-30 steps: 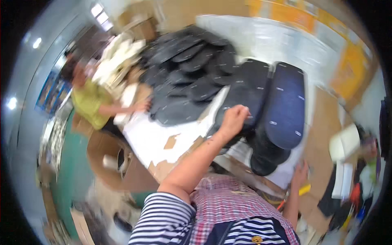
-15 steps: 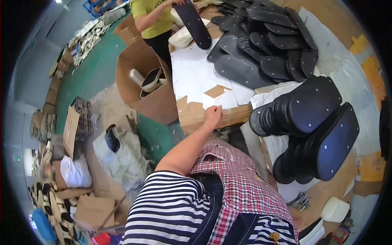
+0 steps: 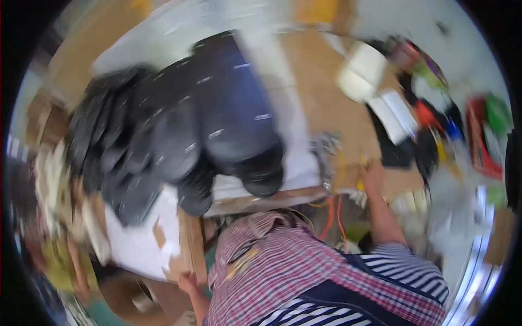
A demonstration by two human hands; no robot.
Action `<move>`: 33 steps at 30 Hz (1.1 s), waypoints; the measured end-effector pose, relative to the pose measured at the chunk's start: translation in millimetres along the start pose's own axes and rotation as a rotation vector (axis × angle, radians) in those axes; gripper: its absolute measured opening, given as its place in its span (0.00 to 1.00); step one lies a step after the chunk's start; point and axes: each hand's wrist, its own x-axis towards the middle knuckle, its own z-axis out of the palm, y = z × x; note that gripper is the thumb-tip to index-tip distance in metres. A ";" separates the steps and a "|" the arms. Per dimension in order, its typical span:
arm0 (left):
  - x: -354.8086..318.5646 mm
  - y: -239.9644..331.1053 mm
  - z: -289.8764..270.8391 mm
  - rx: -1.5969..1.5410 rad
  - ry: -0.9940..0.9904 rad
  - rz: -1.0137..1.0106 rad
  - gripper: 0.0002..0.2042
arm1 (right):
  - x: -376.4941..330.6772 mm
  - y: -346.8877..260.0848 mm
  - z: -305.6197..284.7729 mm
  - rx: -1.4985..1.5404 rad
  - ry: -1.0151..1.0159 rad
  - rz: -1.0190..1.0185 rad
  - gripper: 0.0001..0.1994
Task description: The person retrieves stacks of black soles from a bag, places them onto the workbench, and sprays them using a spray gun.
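Gripping the table edge [image 3: 191, 247], the left hand [image 3: 187, 282] clenches; the right hand [image 3: 372, 173] rests on cardboard [image 3: 326, 108], its grasp too blurred to tell.

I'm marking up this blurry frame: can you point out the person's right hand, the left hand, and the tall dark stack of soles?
right hand [image 3: 371, 173], head view, on the back of the hand.
left hand [image 3: 187, 282], head view, on the knuckles at the cardboard edge.
dark stack of soles [image 3: 234, 108], head view, on the top sole's flat face.

The left hand [image 3: 188, 282] hangs low at the person's left side, fingers loosely curled, forearm bare. The right hand [image 3: 371, 173] reaches forward on an outstretched bare arm, its grip lost in motion blur.
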 end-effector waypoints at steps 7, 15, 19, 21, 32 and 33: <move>69.3 120.6 4.1 -0.344 -0.067 -0.335 0.17 | -21.5 33.2 5.5 0.316 0.264 0.091 0.19; 81.7 203.6 26.8 -0.264 -0.090 -0.126 0.17 | 14.1 10.8 -15.1 0.821 0.135 0.395 0.17; 88.2 181.4 21.5 -0.308 -0.178 -0.076 0.17 | 62.7 46.3 24.3 0.808 0.283 0.165 0.12; 70.2 188.8 23.3 -0.296 -0.161 -0.111 0.17 | 74.4 71.6 35.7 0.688 0.337 0.125 0.12; 53.1 165.6 -4.2 -0.294 0.013 -0.288 0.12 | 76.0 30.4 41.0 0.163 0.440 -0.251 0.23; 55.3 161.1 -3.0 -0.289 0.006 -0.278 0.11 | 67.3 12.5 41.8 0.187 0.457 -0.374 0.24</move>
